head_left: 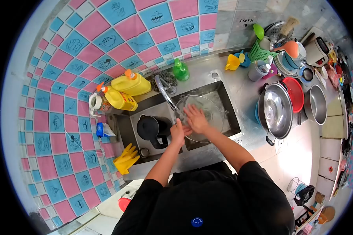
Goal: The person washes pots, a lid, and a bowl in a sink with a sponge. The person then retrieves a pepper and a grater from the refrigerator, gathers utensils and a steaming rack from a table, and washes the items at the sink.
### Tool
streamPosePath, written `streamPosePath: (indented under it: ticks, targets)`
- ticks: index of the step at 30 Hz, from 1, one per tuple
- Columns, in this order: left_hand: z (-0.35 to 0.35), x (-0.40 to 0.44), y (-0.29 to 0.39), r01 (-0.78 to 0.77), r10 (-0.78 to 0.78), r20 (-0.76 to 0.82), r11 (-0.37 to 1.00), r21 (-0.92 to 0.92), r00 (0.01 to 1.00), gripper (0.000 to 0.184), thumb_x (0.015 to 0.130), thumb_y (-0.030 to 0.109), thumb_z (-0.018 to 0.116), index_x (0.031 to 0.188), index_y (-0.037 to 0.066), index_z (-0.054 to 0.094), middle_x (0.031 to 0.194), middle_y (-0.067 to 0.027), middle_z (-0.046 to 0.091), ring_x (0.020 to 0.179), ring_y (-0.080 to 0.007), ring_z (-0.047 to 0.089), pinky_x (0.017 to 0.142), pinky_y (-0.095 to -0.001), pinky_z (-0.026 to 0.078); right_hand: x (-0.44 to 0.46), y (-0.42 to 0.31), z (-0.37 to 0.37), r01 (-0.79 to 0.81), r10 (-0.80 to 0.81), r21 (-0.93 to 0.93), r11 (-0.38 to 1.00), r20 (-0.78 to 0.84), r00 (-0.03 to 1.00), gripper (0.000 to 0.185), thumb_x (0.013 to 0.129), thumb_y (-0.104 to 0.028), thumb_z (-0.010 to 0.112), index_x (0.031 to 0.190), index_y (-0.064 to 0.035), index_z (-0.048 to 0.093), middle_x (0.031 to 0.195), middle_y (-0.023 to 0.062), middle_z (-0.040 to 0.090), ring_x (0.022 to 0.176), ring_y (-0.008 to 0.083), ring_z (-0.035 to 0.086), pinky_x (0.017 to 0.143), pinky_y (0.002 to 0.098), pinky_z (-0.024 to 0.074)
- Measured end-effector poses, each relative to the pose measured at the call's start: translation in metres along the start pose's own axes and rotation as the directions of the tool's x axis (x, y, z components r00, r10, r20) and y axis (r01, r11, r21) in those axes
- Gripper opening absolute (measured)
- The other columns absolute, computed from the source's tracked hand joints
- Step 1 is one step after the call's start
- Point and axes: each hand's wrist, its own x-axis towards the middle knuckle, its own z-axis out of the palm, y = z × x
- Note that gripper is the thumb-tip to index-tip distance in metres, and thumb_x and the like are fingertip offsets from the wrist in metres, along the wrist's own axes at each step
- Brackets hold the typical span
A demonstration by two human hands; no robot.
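Note:
A round glass lid (212,114) with a thin rim lies tilted in the right basin of the steel sink (234,124), under the tap (164,93). At the lid's left edge, my left hand (178,134) is closed on the rim. My right hand (196,120) rests on the glass with its fingers stretched and spread. Both hands are close together near the divider. A black kettle (147,128) stands in the left basin, beside my left hand. Whether water runs from the tap is hard to make out.
Yellow detergent jugs (121,98), a scouring pad (165,80) and a green bottle (181,70) line the back. Yellow rubber gloves (126,158) hang at the left edge. A steel wok (277,110), red basin (293,94) and steel pot (316,105) crowd the right counter.

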Motion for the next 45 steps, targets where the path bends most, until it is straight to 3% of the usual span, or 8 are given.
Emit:
streamPosePath:
  ticks: [4,7,13,18,25,34,39,45]
  targets:
    - [-0.019,0.023,0.003,-0.2,0.233,-0.07,0.927,0.317,0.97,0.05,0.095,0.047,0.045,0.102,0.0,0.061,0.087,-0.0088,0.062,0.081,-0.0208,0.062,0.06,-0.0364,0.057,-0.029,-0.029,0.012,0.15,-0.159,0.203,0.968,0.025,0.987,0.056,0.091,-0.022,0.042,0.145,-0.0207,0.026,0.152,0.0119,0.021,0.14,0.0313,0.018,0.108,0.0587,0.0204]
    - [-0.012,0.008,0.016,-0.061,0.061,0.005,0.994,0.086,0.998,0.053,0.095,0.047,0.044,0.108,-0.003,0.057,0.087,-0.0128,0.062,0.076,-0.0232,0.064,0.058,-0.0369,0.057,-0.009,-0.019,0.006,0.192,-0.191,0.039,0.981,-0.011,0.981,0.055,0.092,-0.025,0.042,0.145,-0.0217,0.027,0.151,0.0108,0.023,0.14,0.0308,0.018,0.107,0.0614,0.0195]
    - [-0.003,-0.003,0.027,0.023,-0.028,0.049,0.995,0.095,0.998,0.06,0.096,0.047,0.041,0.12,-0.007,0.046,0.093,-0.0251,0.063,0.072,-0.0316,0.066,0.062,-0.0372,0.058,-0.012,0.038,0.025,-0.428,0.409,-0.084,0.9,-0.18,0.895,0.053,0.093,-0.037,0.04,0.142,-0.0199,0.033,0.149,0.0125,0.027,0.138,0.031,0.024,0.103,0.0642,0.0218]
    - [0.009,0.015,0.018,-0.022,0.023,-0.005,0.997,0.08,1.0,0.053,0.096,0.041,0.048,0.115,-0.007,0.048,0.085,-0.0177,0.062,0.068,-0.0264,0.064,0.057,-0.0369,0.053,-0.06,0.003,0.04,-0.5,0.497,-0.028,0.866,-0.078,0.864,0.056,0.091,-0.042,0.041,0.139,-0.0121,0.039,0.143,0.0197,0.036,0.133,0.0338,0.033,0.102,0.0601,0.0274]
    - [0.035,0.064,0.001,-0.201,0.243,-0.052,0.889,0.411,0.969,0.04,0.095,0.031,0.05,0.097,-0.008,0.058,0.087,-0.0186,0.063,0.08,-0.0286,0.062,0.068,-0.0398,0.046,-0.07,-0.023,0.019,0.07,0.065,0.387,0.92,-0.325,0.943,0.057,0.081,-0.021,0.06,0.132,-0.0015,0.041,0.138,0.0232,0.038,0.128,0.0391,0.036,0.103,0.0417,0.0347]
    - [0.131,0.009,0.06,-0.414,0.152,0.387,0.236,0.879,0.909,0.059,0.091,0.048,0.043,0.114,-0.005,0.057,0.113,-0.0275,0.057,0.105,-0.042,0.055,0.092,-0.0476,0.042,-0.072,0.002,-0.036,-0.238,0.58,0.561,0.793,-0.576,0.576,0.023,0.068,-0.008,0.069,0.086,0.0025,0.059,0.078,0.0268,0.06,0.076,0.0461,0.058,0.066,0.0482,0.0462]
    - [0.073,0.06,0.024,-0.456,0.198,0.45,-0.017,0.89,0.871,0.073,0.092,0.054,0.039,0.137,-0.002,0.034,0.139,-0.0251,0.038,0.123,-0.0392,0.043,0.102,-0.0438,0.035,-0.078,0.062,-0.037,0.108,0.866,0.991,-0.073,0.009,0.501,0.017,0.078,-0.005,0.07,0.093,0.0013,0.065,0.083,0.0056,0.065,0.073,0.0177,0.061,0.065,0.0338,0.0504]
    - [-0.001,0.079,0.04,-0.138,-0.035,0.177,0.48,0.866,0.984,0.077,0.089,0.044,0.057,0.142,-0.001,0.024,0.132,-0.0216,0.048,0.109,-0.0329,0.058,0.084,-0.0389,0.051,-0.101,0.119,-0.015,-0.091,0.459,0.756,-0.648,0.483,0.745,0.03,0.087,-0.01,0.064,0.114,-0.0006,0.055,0.104,0.0141,0.064,0.089,0.0288,0.064,0.074,0.0437,0.0553]
